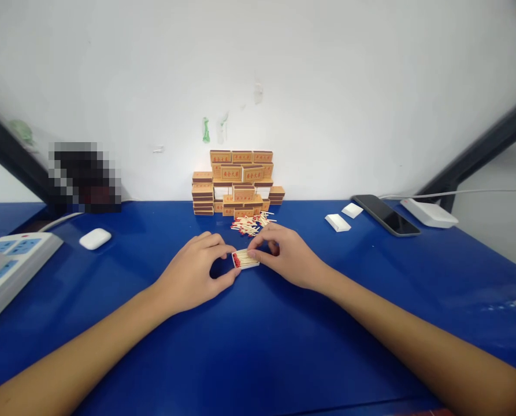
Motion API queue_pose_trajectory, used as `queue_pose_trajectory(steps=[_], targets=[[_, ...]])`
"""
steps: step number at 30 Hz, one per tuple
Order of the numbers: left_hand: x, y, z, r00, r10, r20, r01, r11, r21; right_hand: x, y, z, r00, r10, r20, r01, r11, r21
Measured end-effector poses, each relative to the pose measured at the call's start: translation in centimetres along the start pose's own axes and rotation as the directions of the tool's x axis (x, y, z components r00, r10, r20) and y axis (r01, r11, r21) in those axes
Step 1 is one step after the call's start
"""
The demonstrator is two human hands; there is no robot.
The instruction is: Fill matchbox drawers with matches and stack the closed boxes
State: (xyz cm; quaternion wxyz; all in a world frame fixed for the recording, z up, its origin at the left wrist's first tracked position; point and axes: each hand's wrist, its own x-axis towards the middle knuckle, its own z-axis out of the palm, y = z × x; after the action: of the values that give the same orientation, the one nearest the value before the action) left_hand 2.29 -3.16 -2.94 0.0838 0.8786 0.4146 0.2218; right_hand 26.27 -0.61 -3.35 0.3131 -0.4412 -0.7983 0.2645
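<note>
A small white matchbox tray (251, 265) filled with red-tipped matches (242, 259) rests on the blue table. My left hand (203, 263) grips the tray's left end between thumb and fingers. At the tray's right end, the thumb and index finger of my right hand (286, 253) are pinched together over the matches; whatever is between those fingertips is too small to make out. Just behind the tray lies a loose pile of matches (245, 225). Orange matchboxes (242, 175) are stacked behind the pile, against the wall.
Two white empty trays (338, 222), a dark phone (385, 215) and a white device (430, 213) with a cable lie at the right. On the left are a white earphone case (95, 238) and a power strip (13, 268).
</note>
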Motion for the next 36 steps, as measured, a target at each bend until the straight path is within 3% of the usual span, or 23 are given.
queue_pose_trajectory(steps=[5,7,10,13,16,19,22,25,27,32,36], targets=[[0.0,0.1,0.0,1.0,0.001,-0.003,-0.001,1.0,-0.003,0.1,0.0,-0.8,0.992,-0.127,0.004,0.126,0.988,-0.091],[0.0,0.2,-0.1,1.0,0.007,-0.007,-0.007,1.0,-0.016,0.5,0.4,-2.0,0.993,-0.119,-0.025,0.112,0.977,-0.181],[0.0,0.5,-0.1,0.998,0.036,-0.052,-0.038,0.998,-0.05,1.1,1.1,-4.4,0.993,0.051,-0.102,-0.084,0.934,-0.348],[0.0,0.6,-0.2,0.996,0.051,-0.073,-0.055,0.997,-0.059,1.5,1.6,-5.9,0.965,0.251,-0.073,-0.258,0.874,-0.411],[0.0,0.6,-0.1,0.999,0.033,-0.014,-0.034,0.999,-0.034,1.3,1.7,-6.1,0.933,0.36,0.017,-0.317,0.84,-0.44],[-0.1,0.4,-0.1,1.0,0.016,0.026,-0.016,1.0,-0.022,1.0,1.6,-5.7,0.915,0.389,0.104,-0.305,0.838,-0.453],[-0.1,0.4,0.0,1.0,0.013,0.026,-0.012,1.0,-0.022,0.7,1.3,-5.3,0.947,0.295,0.13,-0.21,0.87,-0.446],[-0.1,0.4,0.1,1.0,0.02,0.023,-0.019,1.0,-0.025,0.3,0.4,-4.6,0.99,0.046,0.136,0.01,0.924,-0.382],[-0.1,0.5,0.1,0.999,0.032,0.021,-0.031,0.999,-0.026,0.1,-0.4,-3.7,0.984,-0.082,0.16,0.13,0.938,-0.321],[-0.3,0.5,0.2,0.999,0.046,0.03,-0.045,0.998,-0.037,-0.4,-1.5,-1.0,0.963,-0.108,0.247,0.2,0.9,-0.387],[-0.2,0.5,0.2,0.999,0.04,0.028,-0.039,0.998,-0.043,-0.6,-1.0,-1.0,0.96,-0.176,0.216,0.245,0.903,-0.352]])
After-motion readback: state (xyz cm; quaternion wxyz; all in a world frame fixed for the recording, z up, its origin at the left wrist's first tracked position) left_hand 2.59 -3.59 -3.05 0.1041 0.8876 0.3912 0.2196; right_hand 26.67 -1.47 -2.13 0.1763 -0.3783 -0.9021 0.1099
